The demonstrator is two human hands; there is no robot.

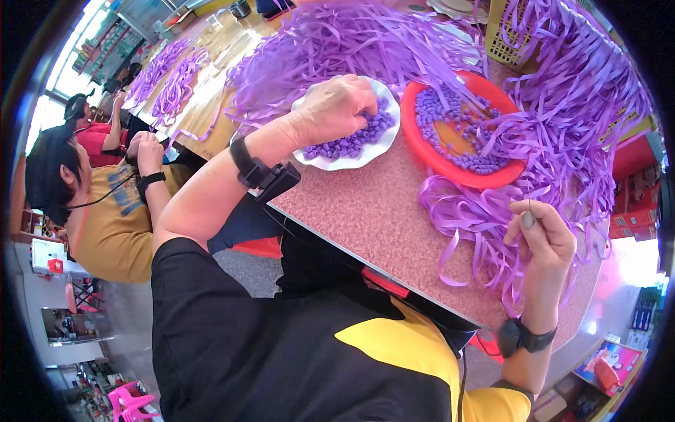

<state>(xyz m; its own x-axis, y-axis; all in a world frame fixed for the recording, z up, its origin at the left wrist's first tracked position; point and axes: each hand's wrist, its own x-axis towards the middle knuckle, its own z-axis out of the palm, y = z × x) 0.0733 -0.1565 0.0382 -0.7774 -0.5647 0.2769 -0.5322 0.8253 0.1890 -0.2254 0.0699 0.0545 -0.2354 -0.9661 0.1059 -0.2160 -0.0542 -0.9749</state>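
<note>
My left hand reaches over a white scalloped dish of small purple beads. Its fingers are curled together and dip down at the beads, so what they pinch, if anything, is hidden. On the right, my right hand pinches a thin, needle-like piece pointing upward between thumb and forefinger. Loops of purple ribbon lie right beside that hand. Between the hands stands a round red-orange tray with more purple beads, and ribbon strands trail across its right side.
A big heap of purple ribbon covers the far table. More ribbon hangs over a yellow basket at the far right. The pink speckled tabletop ends near my body. Two people sit at the left, one in a mustard shirt.
</note>
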